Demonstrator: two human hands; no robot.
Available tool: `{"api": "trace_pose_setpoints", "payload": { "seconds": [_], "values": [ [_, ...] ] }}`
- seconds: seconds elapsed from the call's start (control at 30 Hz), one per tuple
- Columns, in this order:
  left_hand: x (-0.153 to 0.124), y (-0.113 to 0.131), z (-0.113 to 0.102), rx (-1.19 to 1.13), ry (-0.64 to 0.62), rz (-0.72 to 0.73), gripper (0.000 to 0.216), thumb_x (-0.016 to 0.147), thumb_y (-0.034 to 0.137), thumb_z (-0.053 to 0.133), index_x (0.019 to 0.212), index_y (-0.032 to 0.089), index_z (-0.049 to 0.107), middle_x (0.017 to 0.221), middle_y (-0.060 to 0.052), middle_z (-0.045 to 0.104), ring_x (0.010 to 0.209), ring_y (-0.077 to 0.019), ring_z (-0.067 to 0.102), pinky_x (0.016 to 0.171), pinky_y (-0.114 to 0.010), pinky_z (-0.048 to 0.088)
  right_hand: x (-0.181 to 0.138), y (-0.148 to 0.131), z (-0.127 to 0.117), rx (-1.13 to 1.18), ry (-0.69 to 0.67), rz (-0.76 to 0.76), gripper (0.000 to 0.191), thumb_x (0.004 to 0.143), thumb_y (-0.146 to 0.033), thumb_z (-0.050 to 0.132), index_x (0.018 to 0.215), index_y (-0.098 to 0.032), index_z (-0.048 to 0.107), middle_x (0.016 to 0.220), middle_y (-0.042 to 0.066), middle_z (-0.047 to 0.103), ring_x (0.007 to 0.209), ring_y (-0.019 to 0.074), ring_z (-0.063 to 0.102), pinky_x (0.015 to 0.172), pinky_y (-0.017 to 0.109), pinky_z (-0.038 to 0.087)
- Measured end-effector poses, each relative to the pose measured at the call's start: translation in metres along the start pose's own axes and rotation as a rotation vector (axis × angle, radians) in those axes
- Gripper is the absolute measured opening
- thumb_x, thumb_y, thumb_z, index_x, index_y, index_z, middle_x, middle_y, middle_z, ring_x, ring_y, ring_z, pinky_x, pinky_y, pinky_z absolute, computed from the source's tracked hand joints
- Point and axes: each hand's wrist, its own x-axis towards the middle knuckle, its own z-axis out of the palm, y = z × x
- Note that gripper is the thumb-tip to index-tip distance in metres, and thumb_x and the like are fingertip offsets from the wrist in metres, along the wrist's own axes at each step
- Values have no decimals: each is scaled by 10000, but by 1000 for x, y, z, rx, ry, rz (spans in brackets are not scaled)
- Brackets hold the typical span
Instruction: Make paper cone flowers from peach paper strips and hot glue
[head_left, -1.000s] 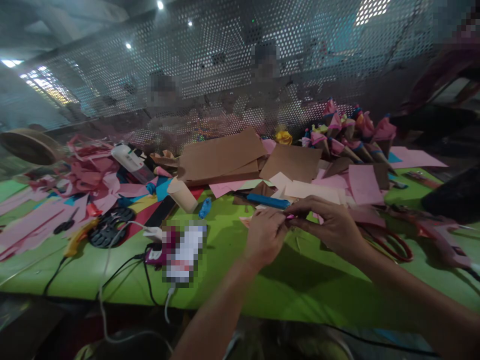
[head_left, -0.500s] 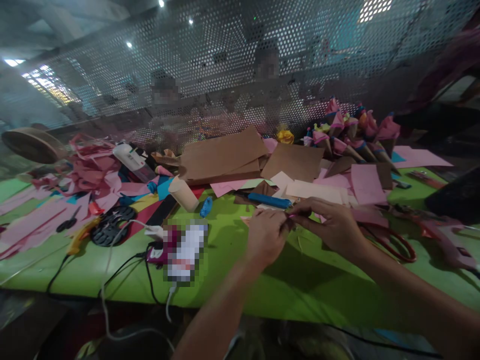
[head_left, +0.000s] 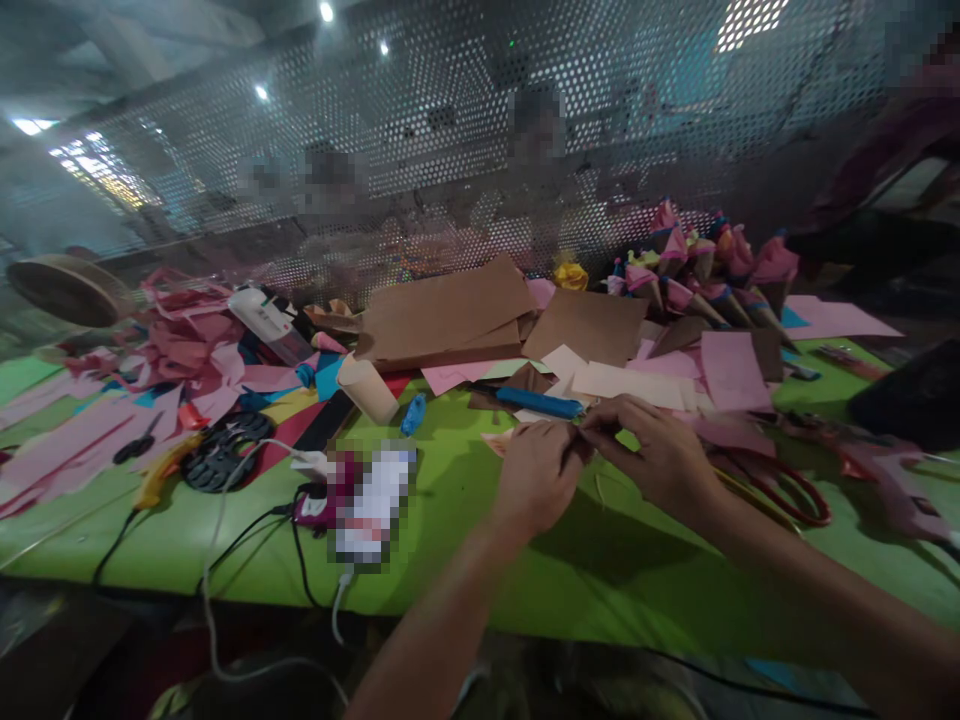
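Observation:
My left hand (head_left: 534,475) and my right hand (head_left: 654,450) meet over the green table (head_left: 465,520), fingertips pinched together around a small dark piece of paper (head_left: 579,444). The piece is mostly hidden between the fingers. A blue tube-like tool (head_left: 538,402) lies just beyond the hands, and cream paper sheets (head_left: 630,382) lie behind the right hand. Both forearms reach in from the bottom edge.
Brown cardboard sheets (head_left: 450,310) and pink paper (head_left: 729,368) cover the far table. Paper cones (head_left: 705,270) are heaped at the back right. Red-handled scissors (head_left: 787,490) and a glue gun (head_left: 900,490) lie right; cables, a black disc (head_left: 221,450), black scissors (head_left: 135,445) and pink scraps lie left. People sit behind the perforated screen.
The hands have stayed in place, pinching closer together. A pink bit seen between the fingers earlier is now hidden, with a dark piece showing instead.

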Motion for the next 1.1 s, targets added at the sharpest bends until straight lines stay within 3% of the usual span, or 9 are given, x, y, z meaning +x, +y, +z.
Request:
{"api": "trace_pose_setpoints", "payload": {
  "seconds": [0.5, 0.83, 1.1],
  "values": [
    [0, -2, 2, 2, 18, -1, 176, 935, 181, 448, 785, 212, 535, 832, -42, 676, 811, -207, 598, 778, -344, 430, -2, 2, 0, 47, -29, 51, 85, 937, -299, 609, 908, -273, 684, 881, 46, 731, 830, 240, 700, 734, 378, 562],
    [2, -4, 4, -26, 18, -13, 173, 948, 193, 453, 810, 206, 557, 854, -42, 686, 823, -205, 610, 783, -337, 439, -4, 0, 4, -27, 46, 48, 131, 939, -365, 610, 849, -295, 673, 831, 43, 723, 767, 248, 686, 659, 383, 559],
    [2, -3, 2, -10, 25, -16, 233, 974, 214, 462, 745, 211, 508, 817, -31, 670, 808, -198, 605, 749, -329, 409, -2, 5, 3, 190, 4, 152, 199, 917, -461, 664, 853, -277, 706, 789, 29, 728, 711, 222, 681, 647, 356, 550]
  ]
}}
